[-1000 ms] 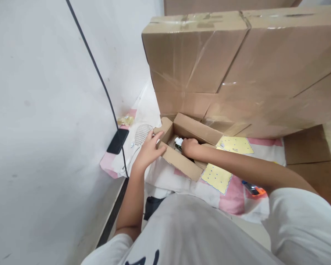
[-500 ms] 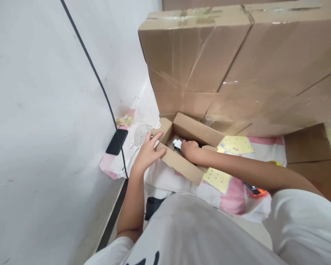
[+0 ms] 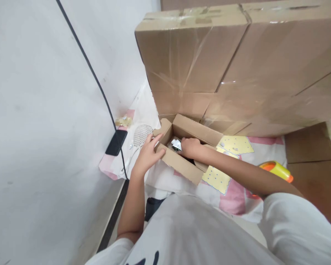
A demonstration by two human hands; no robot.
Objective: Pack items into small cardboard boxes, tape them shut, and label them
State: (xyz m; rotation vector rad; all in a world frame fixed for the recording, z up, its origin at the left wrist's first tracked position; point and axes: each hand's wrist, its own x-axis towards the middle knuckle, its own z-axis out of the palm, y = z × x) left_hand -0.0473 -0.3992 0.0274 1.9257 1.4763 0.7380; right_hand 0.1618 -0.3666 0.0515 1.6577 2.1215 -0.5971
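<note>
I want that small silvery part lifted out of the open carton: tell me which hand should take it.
Right, probably. The right hand is inside the small open carton, fingertips at the silvery part; the left hand grips the carton's end wall.

A white wall point(image 3: 44, 110) fills the left side, evenly lit, with faint marks on it. A thin black cable point(image 3: 99, 86) runs down it to a black plug point(image 3: 116, 142) near the floor. At the wall's foot lies a pink, white and yellow patterned cloth point(image 3: 237, 191), spread towards the right. Large taped cardboard cartons point(image 3: 237, 62) are stacked at the far side, reaching the top edge. More brown cardboard point(image 3: 314, 147) stands on the right.
</note>
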